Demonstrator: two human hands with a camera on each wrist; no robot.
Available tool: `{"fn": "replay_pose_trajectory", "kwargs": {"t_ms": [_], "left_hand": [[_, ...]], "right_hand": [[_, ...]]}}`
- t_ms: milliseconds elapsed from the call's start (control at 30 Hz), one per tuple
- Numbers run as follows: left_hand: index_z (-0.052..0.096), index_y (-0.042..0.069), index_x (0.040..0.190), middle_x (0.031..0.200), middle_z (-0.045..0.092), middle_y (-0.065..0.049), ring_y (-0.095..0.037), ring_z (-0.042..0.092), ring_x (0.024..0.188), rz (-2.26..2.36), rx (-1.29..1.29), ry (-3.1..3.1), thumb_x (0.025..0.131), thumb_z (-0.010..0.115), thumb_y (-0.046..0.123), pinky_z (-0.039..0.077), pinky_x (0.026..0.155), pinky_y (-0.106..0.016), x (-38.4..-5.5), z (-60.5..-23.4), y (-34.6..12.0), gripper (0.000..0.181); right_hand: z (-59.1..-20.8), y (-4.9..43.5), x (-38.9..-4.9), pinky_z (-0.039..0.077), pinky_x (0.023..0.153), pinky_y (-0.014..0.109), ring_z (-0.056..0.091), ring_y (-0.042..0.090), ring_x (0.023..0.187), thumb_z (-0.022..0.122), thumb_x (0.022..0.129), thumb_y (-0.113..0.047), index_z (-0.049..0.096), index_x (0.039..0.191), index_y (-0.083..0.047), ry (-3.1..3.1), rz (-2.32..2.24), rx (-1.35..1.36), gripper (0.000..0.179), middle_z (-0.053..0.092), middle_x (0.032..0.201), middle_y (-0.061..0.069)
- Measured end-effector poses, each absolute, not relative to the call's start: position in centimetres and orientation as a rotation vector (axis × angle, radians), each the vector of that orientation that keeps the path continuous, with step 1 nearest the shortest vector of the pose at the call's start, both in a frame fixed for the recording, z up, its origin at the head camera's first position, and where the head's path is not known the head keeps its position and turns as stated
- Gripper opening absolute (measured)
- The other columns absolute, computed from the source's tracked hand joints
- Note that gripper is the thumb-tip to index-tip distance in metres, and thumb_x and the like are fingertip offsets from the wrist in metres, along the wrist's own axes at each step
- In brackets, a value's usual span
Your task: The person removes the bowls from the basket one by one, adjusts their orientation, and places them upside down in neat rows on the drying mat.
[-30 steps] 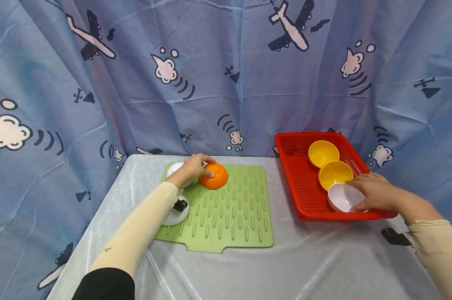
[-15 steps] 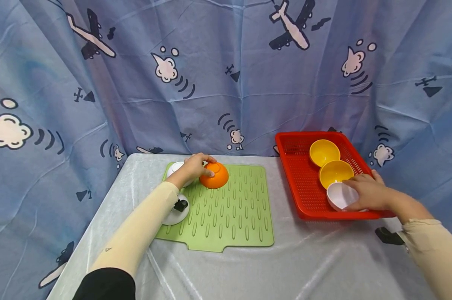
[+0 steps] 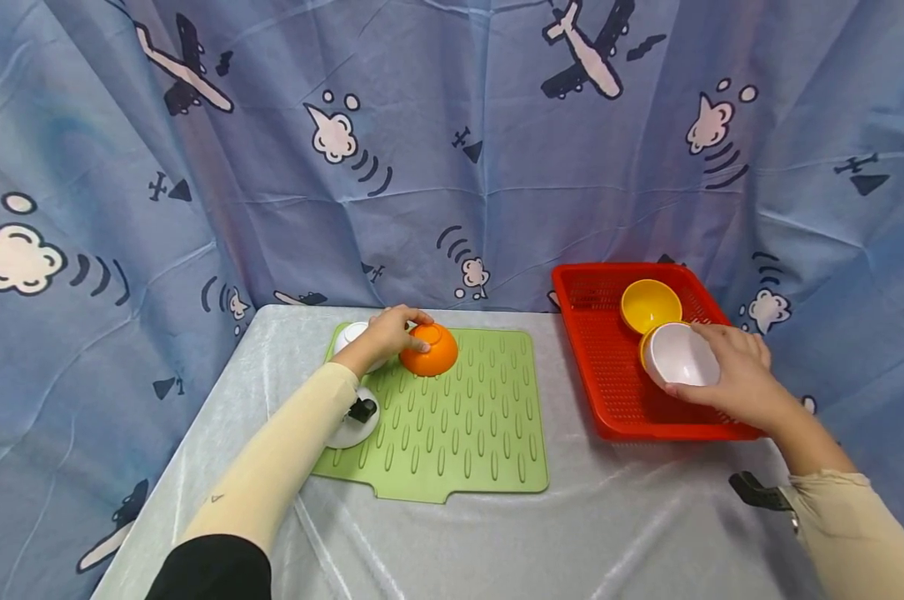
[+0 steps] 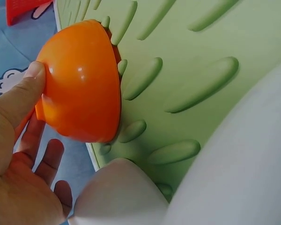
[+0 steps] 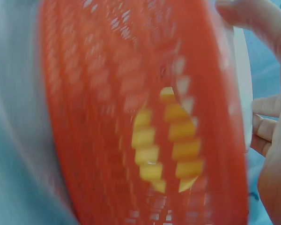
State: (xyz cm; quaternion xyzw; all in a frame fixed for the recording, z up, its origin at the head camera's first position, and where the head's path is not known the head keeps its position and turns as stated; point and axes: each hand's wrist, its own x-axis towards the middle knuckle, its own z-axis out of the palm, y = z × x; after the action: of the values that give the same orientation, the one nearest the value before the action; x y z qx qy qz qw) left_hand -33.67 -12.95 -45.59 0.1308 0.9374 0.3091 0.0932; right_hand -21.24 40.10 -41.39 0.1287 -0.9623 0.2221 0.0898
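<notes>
My left hand (image 3: 386, 337) pinches the foot of an upside-down orange bowl (image 3: 435, 360) on the green ridged drying mat (image 3: 489, 408); thumb and fingers show around that foot in the left wrist view. Over the red basket (image 3: 624, 431), my right hand (image 3: 744, 379) grips a white bowl (image 3: 682, 358) by its sides, its hollow facing the camera. One yellow bowl (image 3: 650, 305) sits in the basket, and a second yellow bowl (image 3: 644, 348) is mostly hidden behind the white one. In the blurred right wrist view, the basket wall covers most of the held bowl.
Two white bowls lie upside down along the mat's left side: one (image 3: 349, 336) behind the left wrist, the other (image 3: 356, 423) partly under the forearm. A grey cloth (image 3: 571, 533) covers the table. A patterned blue curtain (image 3: 422, 150) hangs behind.
My right hand has lifted the white bowl from the basket's near right corner and moved it up and left, in front of a yellow bowl. My left hand stays on the orange bowl.
</notes>
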Motion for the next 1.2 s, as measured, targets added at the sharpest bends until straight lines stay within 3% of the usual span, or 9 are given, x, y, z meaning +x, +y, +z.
{"fn": "replay_pose_trajectory", "kwargs": {"t_ms": [233, 533, 600, 900, 1033, 1200], "left_hand": [[0.072, 0.022, 0.128, 0.133, 0.062, 0.0, -0.028, 0.053, 0.117, 0.966, 0.359, 2.769, 0.082, 0.088, 0.025, 0.023, 0.111, -0.052, -33.3, -45.6, -12.8, 0.049], [0.071, 0.021, 0.13, 0.13, 0.063, -0.004, -0.027, 0.055, 0.115, 0.944, 0.365, 2.807, 0.082, 0.087, 0.025, 0.028, 0.106, -0.052, -33.0, -45.5, -12.5, 0.05], [0.071, 0.021, 0.131, 0.13, 0.063, -0.004, -0.028, 0.055, 0.115, 0.94, 0.373, 2.811, 0.083, 0.087, 0.025, 0.028, 0.107, -0.053, -32.9, -45.6, -12.5, 0.051], [0.069, 0.018, 0.135, 0.136, 0.061, -0.006, -0.031, 0.047, 0.126, 0.936, 0.396, 2.777, 0.086, 0.084, 0.025, 0.023, 0.11, -0.057, -32.2, -44.8, -12.5, 0.052], [0.065, 0.016, 0.139, 0.142, 0.06, -0.008, -0.033, 0.051, 0.128, 0.945, 0.398, 2.731, 0.09, 0.08, 0.028, 0.021, 0.113, -0.06, -31.8, -44.0, -12.8, 0.053], [0.056, 0.015, 0.148, 0.152, 0.053, -0.009, -0.032, 0.051, 0.135, 0.946, 0.428, 2.662, 0.094, 0.075, 0.034, 0.032, 0.116, -0.056, -31.4, -43.1, -13.3, 0.06]], "right_hand": [[-40.0, 36.6, -20.0, 0.002, 0.113, 0.074, 0.023, 0.051, 0.133, 0.092, 0.071, -0.032, 0.038, 0.153, 0.0, -2.787, 0.799, 0.309, 0.103, 0.035, 0.146, 0.031], [-39.0, 30.5, -18.2, 0.031, 0.096, 0.071, 0.028, 0.049, 0.13, 0.091, 0.073, -0.036, 0.039, 0.153, -0.004, -2.748, 0.867, 0.24, 0.101, 0.038, 0.144, 0.029], [-38.9, 29.1, -17.8, 0.032, 0.096, 0.071, 0.028, 0.048, 0.132, 0.091, 0.072, -0.035, 0.039, 0.153, -0.005, -2.737, 0.89, 0.264, 0.101, 0.038, 0.143, 0.028], [-40.2, 23.5, -16.7, 0.014, 0.113, 0.067, 0.03, 0.044, 0.133, 0.094, 0.065, -0.029, 0.047, 0.148, -0.004, -2.627, 0.977, 0.462, 0.098, 0.044, 0.139, 0.022], [-41.1, 21.7, -16.7, 0.005, 0.12, 0.066, 0.03, 0.044, 0.136, 0.095, 0.063, -0.03, 0.049, 0.147, -0.002, -2.629, 0.985, 0.511, 0.099, 0.046, 0.137, 0.021], [-42.4, 19.8, -16.8, 0.003, 0.12, 0.065, 0.029, 0.042, 0.138, 0.095, 0.059, -0.037, 0.049, 0.146, -0.002, -2.618, 0.941, 0.563, 0.104, 0.046, 0.137, 0.02]]}}
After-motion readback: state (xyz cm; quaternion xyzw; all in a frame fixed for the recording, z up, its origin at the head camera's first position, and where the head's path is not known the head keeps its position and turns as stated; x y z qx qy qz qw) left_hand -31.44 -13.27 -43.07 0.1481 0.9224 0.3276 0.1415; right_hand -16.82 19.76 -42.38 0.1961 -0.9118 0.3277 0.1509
